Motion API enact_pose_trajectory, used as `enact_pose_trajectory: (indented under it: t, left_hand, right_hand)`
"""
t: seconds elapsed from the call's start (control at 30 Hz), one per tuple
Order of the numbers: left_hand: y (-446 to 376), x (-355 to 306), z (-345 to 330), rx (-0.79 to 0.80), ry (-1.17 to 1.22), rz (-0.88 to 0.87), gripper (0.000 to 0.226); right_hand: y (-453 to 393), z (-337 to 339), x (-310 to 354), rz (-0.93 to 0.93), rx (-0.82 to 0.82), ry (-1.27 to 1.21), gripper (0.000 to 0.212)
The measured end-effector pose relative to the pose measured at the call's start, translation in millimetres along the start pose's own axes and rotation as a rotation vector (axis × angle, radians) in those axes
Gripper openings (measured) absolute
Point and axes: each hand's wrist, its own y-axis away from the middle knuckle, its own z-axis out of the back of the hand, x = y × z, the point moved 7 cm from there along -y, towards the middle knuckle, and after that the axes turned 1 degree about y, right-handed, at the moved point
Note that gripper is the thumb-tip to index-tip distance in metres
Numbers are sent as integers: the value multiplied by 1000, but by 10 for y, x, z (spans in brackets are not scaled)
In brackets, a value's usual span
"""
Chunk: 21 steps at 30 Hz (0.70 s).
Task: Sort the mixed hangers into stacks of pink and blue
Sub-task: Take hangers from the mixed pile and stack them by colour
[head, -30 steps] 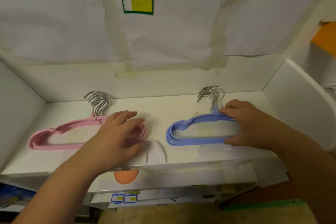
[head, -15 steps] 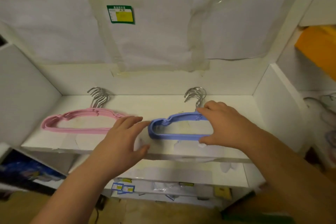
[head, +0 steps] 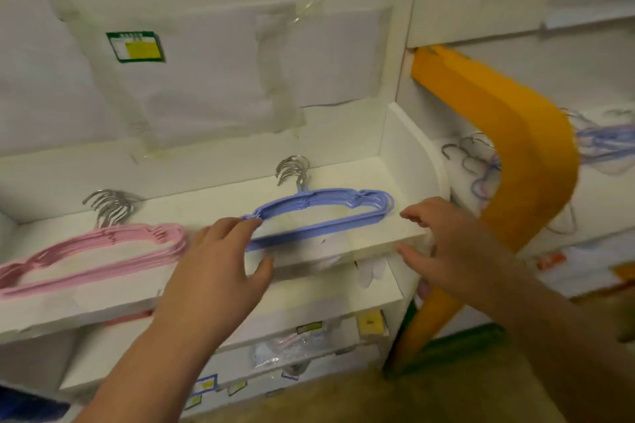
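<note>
Shelf: white shelf (head: 343, 178), open at the front, walled at the back and on the right; both sorted stacks lie flat on it.
Pink stack: pink hangers (head: 92, 252) piled on the left part of the shelf, metal hooks toward the back wall; the far left end runs out of view.
Blue stack: blue hangers (head: 319, 215) piled on the right part of the shelf, hooks bunched at the back, the right end near the side wall.
Gap between stacks: a strip of bare shelf, with the left hand over it.
Left hand: left hand (head: 220, 268) reaches in between the two stacks; fingers loosely spread and slightly bent, fingertips at the blue stack's left end. Whether they touch it I cannot tell. Thumb out over the shelf's front edge. Nothing gripped.
Right hand: right hand (head: 450, 247) sits at the shelf's front right corner, just right of the blue stack and apart from it; fingers spread and a little curled, thumb low by the shelf edge. It holds nothing.
Beyond the right wall: a tangle of mixed hangers (head: 481, 161), partly hidden and blurred.
Orange piece: curved orange panel (head: 508, 148) in front of that tangle.
Back wall: taped paper sheet with a green and yellow label (head: 135, 46).
Below: lower shelf (head: 309, 306) with small tags, too blurred to read.
</note>
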Motion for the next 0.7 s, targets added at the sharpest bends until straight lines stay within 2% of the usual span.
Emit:
enact_pose_trajectory:
  t: [0.2,0.47,0.7]
  left_hand:
    - [159,-721,-348,103,115,-199,58]
    - [427,-2203,-461,155,132,-508,55]
    - [543,-3586,-747,167,139,-638,56]
  right_hand:
    - [925,501,-353,-208,-30,148,46]
    - [1925,1187,-1110,-417,-165,189,54]
    - [2281,1601,-2140,-428,-171,156,52]
